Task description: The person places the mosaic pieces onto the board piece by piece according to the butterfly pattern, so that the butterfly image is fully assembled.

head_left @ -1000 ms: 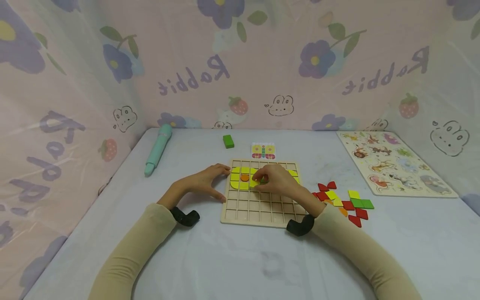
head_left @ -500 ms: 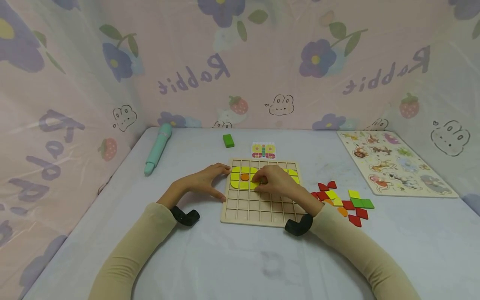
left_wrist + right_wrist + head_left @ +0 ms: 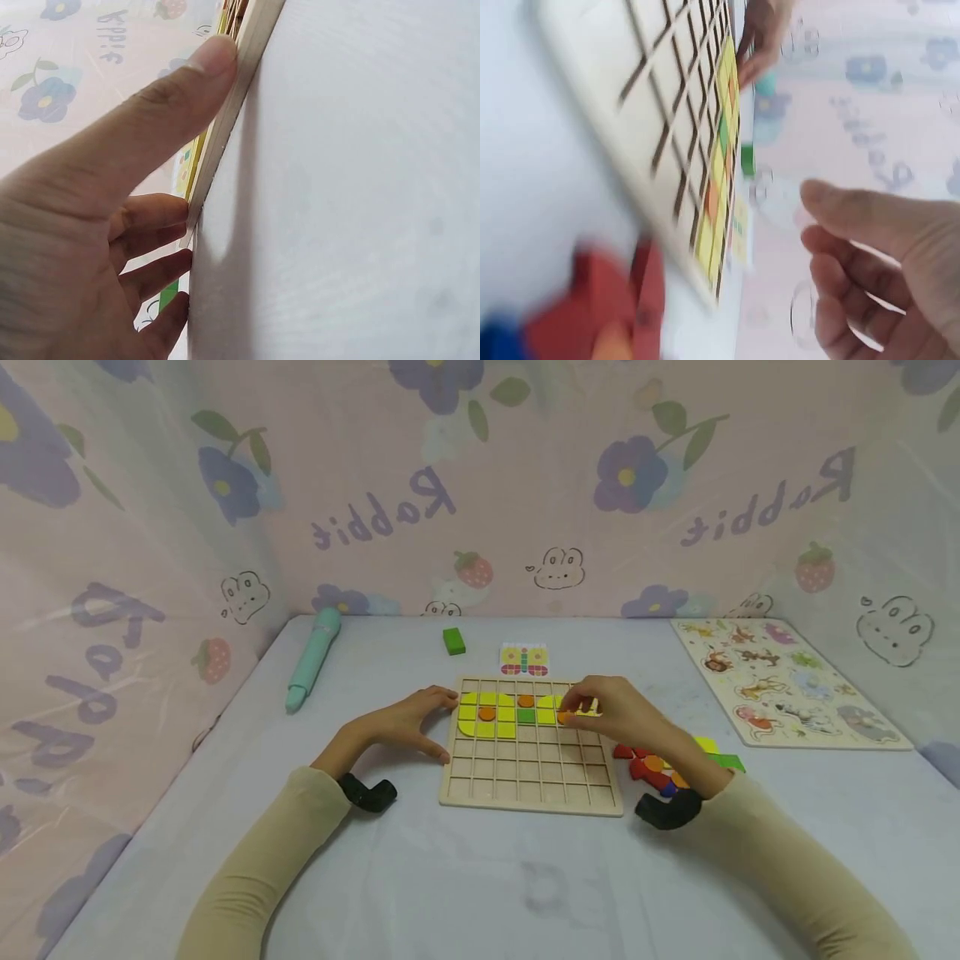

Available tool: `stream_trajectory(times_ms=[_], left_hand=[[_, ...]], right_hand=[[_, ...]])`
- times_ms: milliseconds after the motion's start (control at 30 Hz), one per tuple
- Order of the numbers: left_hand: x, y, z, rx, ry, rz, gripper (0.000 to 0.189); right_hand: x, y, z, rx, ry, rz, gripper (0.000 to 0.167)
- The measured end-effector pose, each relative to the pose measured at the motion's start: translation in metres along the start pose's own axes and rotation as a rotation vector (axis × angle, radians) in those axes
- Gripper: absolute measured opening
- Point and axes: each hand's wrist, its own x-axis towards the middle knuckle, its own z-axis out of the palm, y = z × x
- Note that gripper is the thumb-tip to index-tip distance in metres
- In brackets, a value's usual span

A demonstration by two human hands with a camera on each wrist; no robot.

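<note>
Left hand (image 3: 405, 725), fingers spread, touches the grid board (image 3: 525, 772) at left, presumably steadying it; right hand (image 3: 622, 714), empty, loosely curled, hangs near the board's rightmost orange disc (image 3: 712, 201).

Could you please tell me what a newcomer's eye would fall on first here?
Probably the yellow tiles on the wooden grid board, central in the head view, with the left hand at its left edge and the right hand over its right part. Next, perhaps, the flowered backdrop behind.
</note>
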Motion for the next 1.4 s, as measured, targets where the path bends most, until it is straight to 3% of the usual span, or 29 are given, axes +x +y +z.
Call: stream_trajectory(times_ms=[100, 200, 433, 567, 733, 933, 1067, 1300, 1400], left_hand=[[-0.001, -0.002, 0.0, 0.013, -0.002, -0.006, 0.087], [-0.004, -0.002, 0.0, 0.011, -0.005, -0.011, 0.088], [-0.006, -0.002, -0.001, 0.012, -0.006, -0.007, 0.087], [-0.006, -0.002, 0.0, 0.01, -0.002, -0.001, 0.087], [-0.004, -0.003, 0.002, 0.016, -0.003, 0.0, 0.086], [-0.002, -0.002, 0.001, 0.01, 0.0, 0.006, 0.088], [-0.001, 0.0, -0.001, 0.005, 0.0, 0.002, 0.089], [0.001, -0.002, 0.0, 0.007, -0.006, 0.0, 0.089], [0.001, -0.002, 0.001, -0.003, -0.003, 0.0, 0.088]], right_hand=[[-0.027, 0.021, -0.021, -0.041, 0.025, -0.05, 0.017], [-0.058, 0.042, -0.038, -0.088, 0.039, -0.042, 0.019], [-0.123, 0.083, -0.069, -0.106, -0.052, 0.171, 0.024], [-0.145, 0.1, -0.075, -0.077, -0.08, 0.206, 0.03], [-0.156, 0.11, -0.071, -0.076, -0.076, 0.202, 0.029], [-0.153, 0.108, -0.079, -0.106, -0.078, 0.212, 0.025], [-0.137, 0.097, -0.083, -0.091, -0.017, 0.173, 0.025], [-0.065, 0.057, -0.055, -0.04, 0.012, 0.053, 0.025], [-0.034, 0.039, -0.039, -0.004, 0.019, 0.041, 0.026]])
